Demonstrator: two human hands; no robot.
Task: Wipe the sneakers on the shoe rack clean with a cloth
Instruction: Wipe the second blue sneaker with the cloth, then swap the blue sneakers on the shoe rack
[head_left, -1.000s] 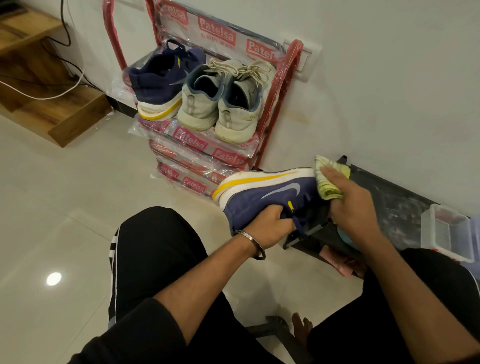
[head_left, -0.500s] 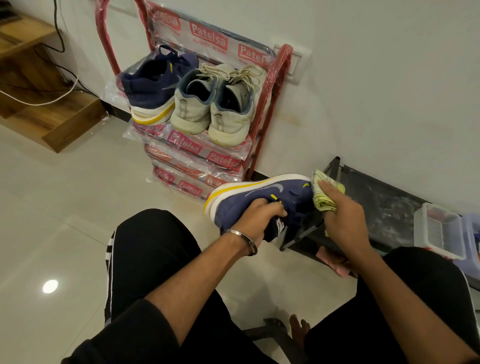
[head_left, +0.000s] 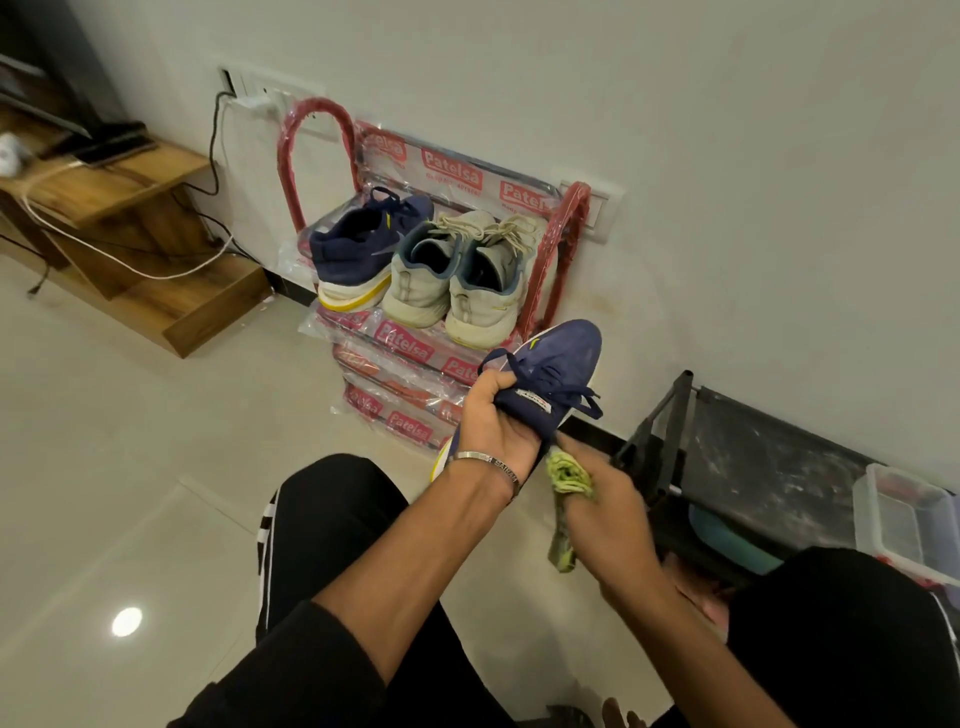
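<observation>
Cloth half hidden in right hand

Wall: we see plain white.
Floor: glossy pale tiles.
Left: stepped wooden unit.
Right: black rack.

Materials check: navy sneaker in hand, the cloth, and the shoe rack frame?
Navy sneaker: looks like matte knit or mesh textile upper, with fabric laces. Cloth: yellow-green, bunches softly, likely microfibre or cotton. Shoe rack: red tubular frame, probably metal, under glossy clear plastic wrap with printed labels.
</observation>
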